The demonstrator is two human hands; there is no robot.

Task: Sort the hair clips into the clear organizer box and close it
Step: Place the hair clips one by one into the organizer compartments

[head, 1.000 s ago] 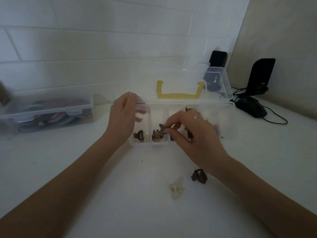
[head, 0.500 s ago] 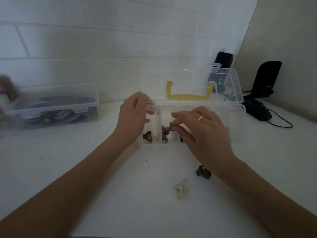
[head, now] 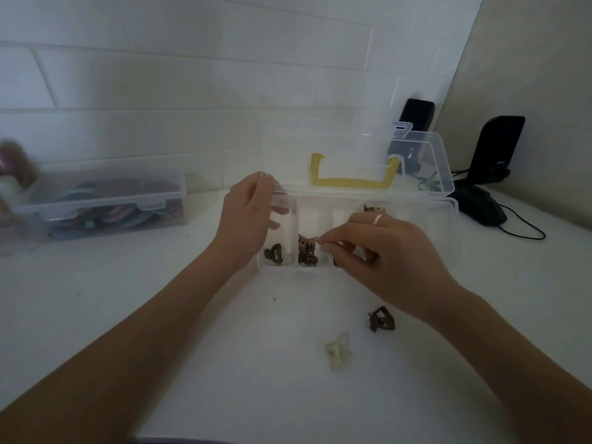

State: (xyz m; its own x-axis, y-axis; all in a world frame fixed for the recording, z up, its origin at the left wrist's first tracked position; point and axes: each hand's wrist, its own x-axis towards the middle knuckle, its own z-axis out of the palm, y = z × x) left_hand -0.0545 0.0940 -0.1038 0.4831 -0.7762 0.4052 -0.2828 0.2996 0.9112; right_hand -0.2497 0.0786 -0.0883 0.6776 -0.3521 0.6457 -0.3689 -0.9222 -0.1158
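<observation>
Brown clip [head: 308,243] pinched in right hand [head: 389,251] (over organizer [head: 448,219]).

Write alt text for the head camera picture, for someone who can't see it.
A person's right hand pinches a brown hair clip over a clear organizer box, while the left hand holds the box's left end. Two clips, dark brown and pale, lie on the white table.
</observation>
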